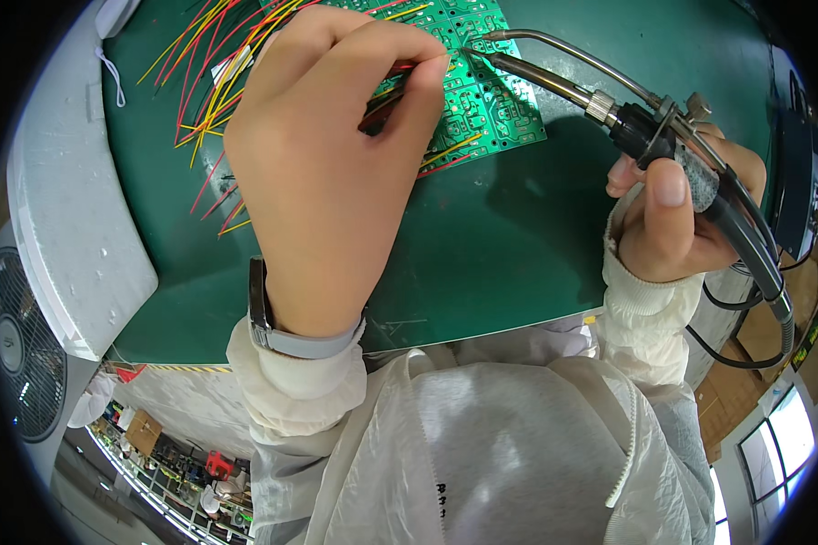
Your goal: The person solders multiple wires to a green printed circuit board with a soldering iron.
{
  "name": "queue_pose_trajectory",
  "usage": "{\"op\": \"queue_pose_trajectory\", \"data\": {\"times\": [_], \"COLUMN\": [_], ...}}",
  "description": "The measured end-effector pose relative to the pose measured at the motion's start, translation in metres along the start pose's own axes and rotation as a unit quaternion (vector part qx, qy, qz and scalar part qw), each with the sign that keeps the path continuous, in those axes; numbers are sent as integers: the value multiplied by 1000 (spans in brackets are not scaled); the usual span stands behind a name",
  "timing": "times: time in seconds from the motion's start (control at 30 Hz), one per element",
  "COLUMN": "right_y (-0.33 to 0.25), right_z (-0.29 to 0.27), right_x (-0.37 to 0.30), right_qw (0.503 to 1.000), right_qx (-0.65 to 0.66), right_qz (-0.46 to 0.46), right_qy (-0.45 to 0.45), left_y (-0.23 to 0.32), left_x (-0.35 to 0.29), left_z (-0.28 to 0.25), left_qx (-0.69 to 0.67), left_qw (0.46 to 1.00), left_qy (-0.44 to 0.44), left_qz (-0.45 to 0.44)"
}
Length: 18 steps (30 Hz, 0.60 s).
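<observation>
The left hand (323, 154) pinches a thin wire (382, 100) between closed fingertips over the green circuit board (491, 100) at the far middle of the green surface (500, 245). The right hand (677, 218) grips a soldering iron (554, 82), its tip touching the board just right of those fingertips.
</observation>
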State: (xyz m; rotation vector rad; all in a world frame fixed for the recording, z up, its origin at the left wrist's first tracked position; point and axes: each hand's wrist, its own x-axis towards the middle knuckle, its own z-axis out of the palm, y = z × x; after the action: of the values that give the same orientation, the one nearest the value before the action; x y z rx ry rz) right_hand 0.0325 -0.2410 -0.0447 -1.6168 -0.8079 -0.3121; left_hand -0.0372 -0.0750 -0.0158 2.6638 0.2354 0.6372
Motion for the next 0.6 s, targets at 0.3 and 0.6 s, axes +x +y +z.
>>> {"op": "queue_pose_trajectory", "data": {"times": [0.3, 0.6], "right_y": [-2, -1], "right_z": [-1, -1], "right_x": [1, 0], "right_qw": [1000, 1000], "right_qx": [6, -6], "right_qz": [9, 9], "right_qy": [-9, -16], "left_y": [2, 4], "left_x": [2, 1], "left_z": [1, 0], "left_qx": [-23, 44], "left_qw": [999, 999], "left_qy": [1, -2], "left_qz": [28, 18]}}
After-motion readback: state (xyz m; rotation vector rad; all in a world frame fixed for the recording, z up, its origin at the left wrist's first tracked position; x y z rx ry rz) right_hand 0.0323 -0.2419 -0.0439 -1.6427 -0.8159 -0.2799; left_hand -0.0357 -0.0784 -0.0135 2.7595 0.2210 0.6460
